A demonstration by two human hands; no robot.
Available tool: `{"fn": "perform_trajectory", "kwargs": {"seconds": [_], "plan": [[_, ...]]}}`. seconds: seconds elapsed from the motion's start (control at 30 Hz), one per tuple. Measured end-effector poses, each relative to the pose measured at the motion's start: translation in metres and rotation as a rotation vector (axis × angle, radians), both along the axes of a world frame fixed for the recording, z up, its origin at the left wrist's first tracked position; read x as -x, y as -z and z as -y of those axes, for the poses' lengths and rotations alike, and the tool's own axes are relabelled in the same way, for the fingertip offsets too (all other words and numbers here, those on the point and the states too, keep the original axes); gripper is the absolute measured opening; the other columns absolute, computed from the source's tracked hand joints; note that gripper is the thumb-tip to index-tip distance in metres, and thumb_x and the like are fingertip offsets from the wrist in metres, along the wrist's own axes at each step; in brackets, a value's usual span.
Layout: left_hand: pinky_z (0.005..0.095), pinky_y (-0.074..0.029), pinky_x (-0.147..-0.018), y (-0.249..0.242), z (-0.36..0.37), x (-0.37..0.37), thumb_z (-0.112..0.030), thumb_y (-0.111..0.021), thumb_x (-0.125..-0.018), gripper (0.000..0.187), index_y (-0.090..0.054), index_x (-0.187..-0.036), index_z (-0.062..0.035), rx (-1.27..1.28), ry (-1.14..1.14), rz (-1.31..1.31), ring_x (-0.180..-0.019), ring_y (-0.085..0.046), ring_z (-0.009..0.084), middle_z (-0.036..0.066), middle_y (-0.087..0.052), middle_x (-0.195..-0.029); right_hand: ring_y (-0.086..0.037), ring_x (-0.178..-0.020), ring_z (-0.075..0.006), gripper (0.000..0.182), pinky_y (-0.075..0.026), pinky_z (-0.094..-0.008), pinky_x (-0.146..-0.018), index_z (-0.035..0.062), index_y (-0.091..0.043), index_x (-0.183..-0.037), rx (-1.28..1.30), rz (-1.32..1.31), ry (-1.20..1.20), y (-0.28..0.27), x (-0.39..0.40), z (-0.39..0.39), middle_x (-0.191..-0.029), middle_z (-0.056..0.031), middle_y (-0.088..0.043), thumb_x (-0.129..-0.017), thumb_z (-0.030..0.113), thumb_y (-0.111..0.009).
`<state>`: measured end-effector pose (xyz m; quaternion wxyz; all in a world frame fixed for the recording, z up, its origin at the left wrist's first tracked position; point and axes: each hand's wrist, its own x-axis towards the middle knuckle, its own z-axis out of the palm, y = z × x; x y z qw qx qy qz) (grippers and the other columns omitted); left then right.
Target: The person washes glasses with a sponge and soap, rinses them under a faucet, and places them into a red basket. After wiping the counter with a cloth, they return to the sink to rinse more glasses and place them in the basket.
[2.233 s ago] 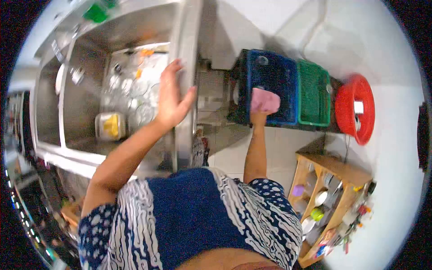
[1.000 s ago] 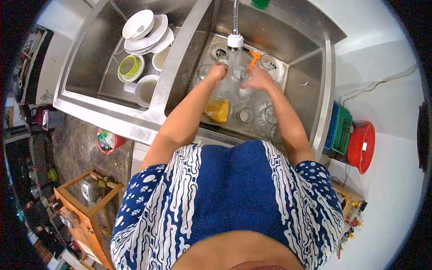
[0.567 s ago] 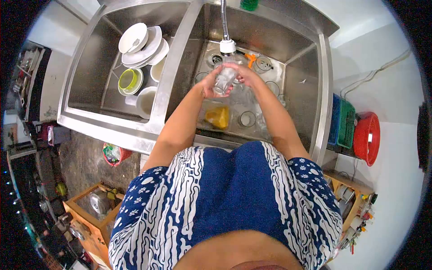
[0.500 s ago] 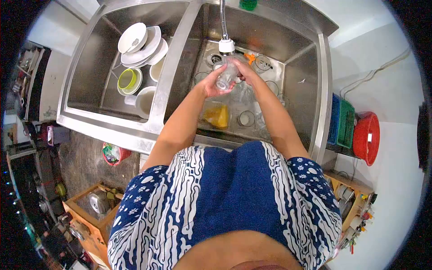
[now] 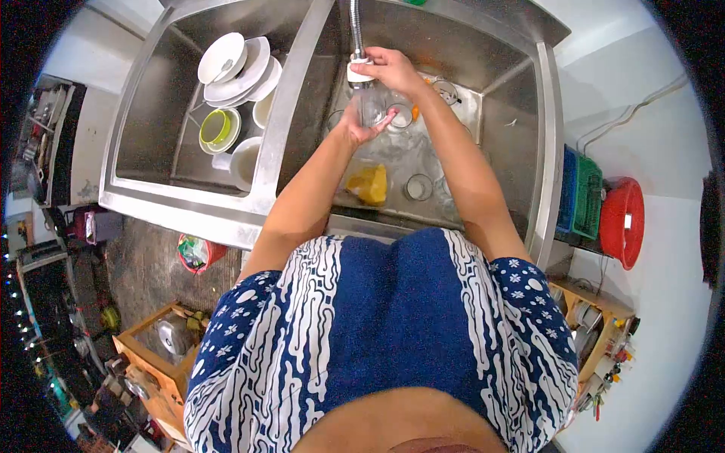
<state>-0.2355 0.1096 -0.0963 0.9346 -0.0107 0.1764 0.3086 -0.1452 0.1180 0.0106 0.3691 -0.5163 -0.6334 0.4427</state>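
My left hand (image 5: pixel 361 128) is closed around a clear drinking glass (image 5: pixel 372 110), held below the tap in the right sink basin. On the white tap head (image 5: pixel 359 72), at the end of a flexible metal hose (image 5: pixel 356 30), the fingers of my right hand (image 5: pixel 394 72) are closed. Beneath my hands, several clear glasses stand or lie on the wet basin floor, one glass (image 5: pixel 418 187) upright near the front. A yellow piece (image 5: pixel 368 185), perhaps a sponge or cloth, lies to its left. Something orange (image 5: pixel 414 112) shows partly behind my right wrist.
In the left basin, white plates (image 5: pixel 264 79) are stacked with a white bowl (image 5: pixel 222 58) on top, near a lime-green bowl (image 5: pixel 216 127) and a white mug (image 5: pixel 245 164). A steel divider (image 5: pixel 285 98) separates the basins. Green (image 5: pixel 587 196) and red baskets (image 5: pixel 622 223) are at the right.
My right hand has left the glass and moved up onto the tap head. My left hand keeps the glass, now more upright under the tap. The tap head has shifted left in view.
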Motion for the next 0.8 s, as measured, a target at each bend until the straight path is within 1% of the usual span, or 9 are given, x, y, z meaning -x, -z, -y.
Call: {"fn": "perform_trajectory", "kwargs": {"seconds": [0.07,0.17,0.2,0.3,0.37,0.5,0.6,0.67,0.8], "plan": [[0.0378,-0.047,-0.072,0.002,0.000,0.000,-0.037,-0.044,-0.077,0.052,-0.036,-0.105,0.0062,-0.113,-0.025,0.019,-0.085,-0.050,0.0333,0.024,-0.045,-0.097,-0.052,-0.074,-0.0077,0.027,-0.039,-0.0207,-0.067,0.0015,-0.053,-0.091,-0.030,0.013,-0.035,-0.002,-0.011,-0.002,-0.082,-0.0032,-0.057,-0.070,0.017,-0.061],[0.0395,-0.045,-0.076,-0.013,0.002,0.008,-0.038,-0.040,-0.078,0.056,-0.029,-0.114,0.0037,0.424,0.085,0.181,-0.096,-0.043,0.0375,0.028,-0.037,-0.107,-0.052,-0.076,-0.0085,0.029,-0.040,-0.0211,-0.068,0.0012,-0.053,-0.092,-0.042,0.205,0.025,0.015,-0.029,-0.016,-0.083,-0.0033,-0.057,-0.069,0.017,-0.061],[0.0395,-0.045,-0.076,-0.014,0.004,0.006,-0.038,-0.040,-0.078,0.056,-0.029,-0.114,0.0037,0.426,0.084,0.185,-0.096,-0.043,0.0375,0.028,-0.037,-0.107,-0.052,-0.075,-0.0083,0.031,-0.039,-0.0211,-0.066,0.0012,-0.053,-0.092,-0.048,0.191,0.036,0.014,-0.026,-0.015,-0.083,-0.0030,-0.057,-0.068,0.018,-0.062],[0.0386,-0.045,-0.075,-0.016,0.008,0.000,-0.036,-0.040,-0.079,0.054,-0.030,-0.113,0.0044,0.253,0.021,0.106,-0.098,-0.041,0.0381,0.027,-0.035,-0.109,-0.053,-0.073,-0.0106,0.038,-0.041,-0.0226,-0.065,0.0007,-0.054,-0.093,-0.040,0.138,0.045,0.005,-0.007,-0.008,-0.082,-0.0047,-0.058,-0.064,0.024,-0.065],[0.0397,-0.044,-0.077,-0.017,0.012,-0.004,-0.034,-0.043,-0.079,0.049,-0.034,-0.111,0.0020,-0.254,-0.095,0.023,-0.097,-0.042,0.0375,0.023,-0.036,-0.111,-0.054,-0.073,-0.0124,0.043,-0.042,-0.0238,-0.066,0.0014,-0.055,-0.093,0.041,0.060,0.006,-0.012,-0.001,0.002,-0.081,-0.0066,-0.059,-0.060,0.026,-0.068],[0.0406,-0.042,-0.080,-0.023,0.017,0.004,-0.033,-0.044,-0.079,0.043,-0.038,-0.108,-0.0022,-0.061,0.080,0.003,-0.096,-0.044,0.0343,0.017,-0.041,-0.108,-0.052,-0.077,-0.0104,0.040,-0.040,-0.0217,-0.067,0.0012,-0.052,-0.099,0.019,0.137,-0.046,-0.005,-0.040,-0.013,-0.088,-0.0044,-0.057,-0.065,0.019,-0.065],[0.0395,-0.041,-0.083,-0.010,0.018,0.008,-0.031,-0.049,-0.077,0.040,-0.041,-0.107,-0.0055,-0.126,0.281,-0.235,-0.095,-0.045,0.0282,0.011,-0.046,-0.105,-0.052,-0.081,-0.0119,0.041,-0.040,-0.0234,-0.071,0.0016,-0.051,-0.100,0.000,0.332,0.013,0.000,-0.054,-0.024,-0.090,-0.0062,-0.057,-0.065,0.018,-0.064],[0.0352,-0.043,-0.079,-0.002,0.024,0.009,-0.027,-0.056,-0.073,0.039,-0.043,-0.103,-0.0062,-0.366,0.442,-0.450,-0.092,-0.048,0.0208,0.006,-0.048,-0.102,-0.051,-0.080,-0.0111,0.041,-0.040,-0.0232,-0.070,0.0014,-0.051,-0.100,-0.003,0.276,0.012,0.007,-0.050,-0.023,-0.088,-0.0057,-0.056,-0.065,0.018,-0.064],[0.0299,-0.045,-0.072,0.022,0.020,0.009,-0.023,-0.063,-0.068,0.040,-0.045,-0.101,-0.0089,-0.486,0.397,-0.504,-0.088,-0.050,0.0163,0.003,-0.049,-0.100,-0.049,-0.075,-0.0089,0.040,-0.038,-0.0223,-0.067,0.0012,-0.053,-0.098,0.003,0.149,-0.006,-0.006,-0.040,-0.012,-0.084,-0.0040,-0.056,-0.065,0.023,-0.064]]}}
